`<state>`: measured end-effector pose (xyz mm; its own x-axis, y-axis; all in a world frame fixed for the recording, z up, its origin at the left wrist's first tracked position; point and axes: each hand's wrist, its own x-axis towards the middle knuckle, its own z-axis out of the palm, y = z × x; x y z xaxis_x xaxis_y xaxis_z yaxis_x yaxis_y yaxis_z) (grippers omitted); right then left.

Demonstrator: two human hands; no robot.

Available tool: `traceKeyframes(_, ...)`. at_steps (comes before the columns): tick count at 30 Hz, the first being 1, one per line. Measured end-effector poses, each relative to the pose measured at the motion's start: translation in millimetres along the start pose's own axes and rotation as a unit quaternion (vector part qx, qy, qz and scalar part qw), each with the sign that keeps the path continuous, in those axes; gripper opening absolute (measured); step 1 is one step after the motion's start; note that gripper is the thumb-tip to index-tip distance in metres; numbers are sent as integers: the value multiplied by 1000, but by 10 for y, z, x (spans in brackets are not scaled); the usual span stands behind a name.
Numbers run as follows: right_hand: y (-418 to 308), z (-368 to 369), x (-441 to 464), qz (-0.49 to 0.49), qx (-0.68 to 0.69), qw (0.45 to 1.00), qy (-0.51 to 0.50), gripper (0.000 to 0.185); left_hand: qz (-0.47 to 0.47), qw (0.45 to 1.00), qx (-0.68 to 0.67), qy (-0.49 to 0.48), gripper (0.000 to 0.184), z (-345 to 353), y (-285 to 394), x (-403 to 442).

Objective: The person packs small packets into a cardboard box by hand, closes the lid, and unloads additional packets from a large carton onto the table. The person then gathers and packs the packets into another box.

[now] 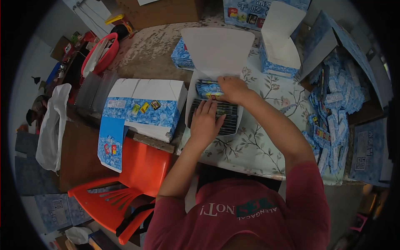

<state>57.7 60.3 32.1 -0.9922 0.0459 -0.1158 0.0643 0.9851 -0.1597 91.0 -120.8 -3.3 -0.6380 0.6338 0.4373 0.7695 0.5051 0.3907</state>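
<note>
An open white box (188,121) stands on the flowered tablecloth in front of me, its lid (218,50) raised at the back. A row of thin dark-edged packets (228,116) fills its near part; blue patterned packets (207,88) lie in the far part. My left hand (204,123) rests on the dark row, fingers stretched and a little apart, the thumb at the right. My right hand (233,89) reaches in over the box's right side, its fingers curled on the blue packets. The undersides of its fingers are hidden.
To the right, blue packets (333,129) spill from a tipped carton (318,46). Another open box (281,56) stands behind. Flattened blue-and-white boxes (143,110) are stacked at left, above an orange chair (141,162). A red basin (100,54) sits farther back.
</note>
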Motion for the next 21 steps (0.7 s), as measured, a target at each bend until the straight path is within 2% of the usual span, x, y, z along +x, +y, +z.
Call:
traceKeyframes(2,101,26,113,-71,110,991,43,73,-22,999,-32,12,46,-45,44,2)
traceKeyframes(3,113,-12,180,-71,105,991,40,73,-25,999,-36,15,46,-29,35,-1)
traceKeyframes(5,118,-62,283,-84,160,982,-47,69,-20,999,-32,18,45,-6,20,-6)
traceKeyframes(6,82,-40,308,-79,160,983,-44,69,-14,999,-34,17,45,-18,15,-13)
traceKeyframes(8,45,30,395,-49,83,993,-63,66,-18,999,-28,11,45,-25,34,8)
traceKeyframes(10,26,217,302,-143,-8,989,26,66,-7,999,-34,16,44,-8,26,-11)
traceKeyframes(12,-15,191,95,-158,-53,985,43,64,2,999,-37,14,43,-1,55,-41)
traceKeyframes(14,55,21,26,-60,-38,997,10,63,15,999,-36,11,43,17,110,-31)
traceKeyframes(15,44,32,21,-46,-39,998,15,63,5,1000,-12,5,43,13,129,-34)
traceKeyframes(18,17,128,158,-58,-27,998,-5,67,3,1000,1,8,43,24,185,13)
traceKeyframes(19,23,193,203,-61,21,997,-30,68,6,1000,3,8,43,-14,179,2)
traceKeyframes(21,94,202,220,-67,68,994,-50,68,-20,994,-110,-17,45,-134,171,19)
